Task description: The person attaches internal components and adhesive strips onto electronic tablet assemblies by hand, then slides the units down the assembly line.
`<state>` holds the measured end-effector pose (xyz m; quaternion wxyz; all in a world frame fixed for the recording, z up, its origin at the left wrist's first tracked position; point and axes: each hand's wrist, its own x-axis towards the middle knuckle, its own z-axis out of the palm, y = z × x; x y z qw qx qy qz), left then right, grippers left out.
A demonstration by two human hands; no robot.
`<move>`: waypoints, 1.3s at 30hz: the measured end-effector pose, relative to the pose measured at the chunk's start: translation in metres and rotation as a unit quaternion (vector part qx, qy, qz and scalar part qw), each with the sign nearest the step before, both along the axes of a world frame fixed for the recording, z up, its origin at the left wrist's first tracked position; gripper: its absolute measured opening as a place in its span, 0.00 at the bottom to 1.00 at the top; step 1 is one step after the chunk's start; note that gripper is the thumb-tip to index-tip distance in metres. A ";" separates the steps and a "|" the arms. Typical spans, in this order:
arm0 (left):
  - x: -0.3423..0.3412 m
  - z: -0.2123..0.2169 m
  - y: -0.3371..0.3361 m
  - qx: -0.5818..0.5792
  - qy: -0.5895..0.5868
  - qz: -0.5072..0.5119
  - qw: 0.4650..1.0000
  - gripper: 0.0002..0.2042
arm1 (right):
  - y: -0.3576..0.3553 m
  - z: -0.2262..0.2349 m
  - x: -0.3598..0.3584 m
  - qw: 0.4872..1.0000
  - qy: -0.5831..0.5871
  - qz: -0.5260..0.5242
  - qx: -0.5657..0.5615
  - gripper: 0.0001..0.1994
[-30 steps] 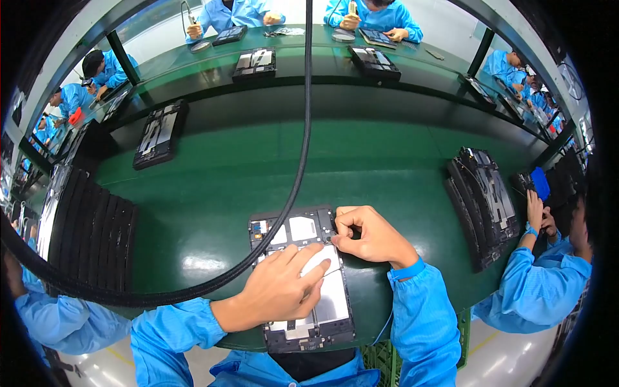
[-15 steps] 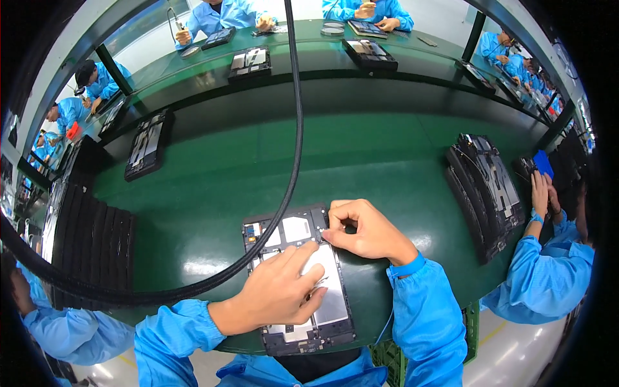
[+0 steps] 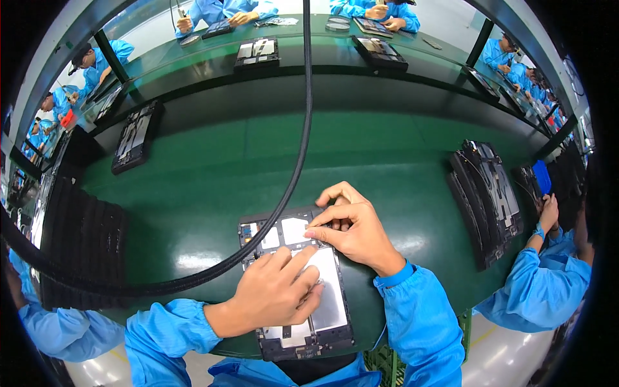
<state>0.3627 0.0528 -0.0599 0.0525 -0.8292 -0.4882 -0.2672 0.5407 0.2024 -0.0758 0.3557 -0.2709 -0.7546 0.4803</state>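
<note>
An opened tablet (image 3: 329,298), its back cover off, lies on the green table in front of me, with silver battery plates and a dark frame showing. My left hand (image 3: 277,290) lies over its middle, fingers bent and apart, the fingertips on or just above the silver plates. At the tablet's upper right part is my right hand (image 3: 354,232). Its thumb and forefinger are pinched together there, and whatever is between them is too small to make out. The other fingers of that hand curl out past the tablet's top edge.
A thick black cable (image 3: 300,161) hangs across the view and over the tablet. Stacked dark tablets stand at the left (image 3: 87,248) and right (image 3: 487,193). One open tablet (image 3: 137,137) lies at the far left. A co-worker's hand (image 3: 549,213) is at the right.
My right hand has shifted slightly left over the tablet's top part, its pinch held and its other fingers now more extended. My left hand stays over the middle. The whole view has shifted slightly.
</note>
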 end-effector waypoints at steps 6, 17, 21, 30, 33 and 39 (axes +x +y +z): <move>0.000 0.003 0.005 -0.011 -0.011 0.002 1.000 0.13 | 0.006 0.000 -0.008 1.000 -0.017 0.014 0.010 0.09; 0.000 0.007 0.008 -0.020 -0.033 -0.013 0.999 0.15 | 0.011 -0.005 -0.015 1.000 -0.009 0.016 0.008 0.08; -0.004 0.006 0.011 -0.015 -0.039 -0.033 0.999 0.17 | 0.015 0.012 -0.005 0.996 -0.038 0.082 0.001 0.17; -0.004 0.006 0.009 -0.008 -0.029 -0.027 0.999 0.17 | 0.027 0.027 0.018 0.956 -0.128 0.211 -0.159 0.40; -0.004 0.004 0.010 0.000 -0.038 -0.029 0.999 0.17 | 0.026 0.025 0.018 0.956 -0.115 0.227 -0.147 0.41; -0.005 0.003 0.009 0.004 -0.041 -0.033 0.999 0.16 | 0.027 0.024 0.017 0.956 -0.136 0.219 -0.141 0.41</move>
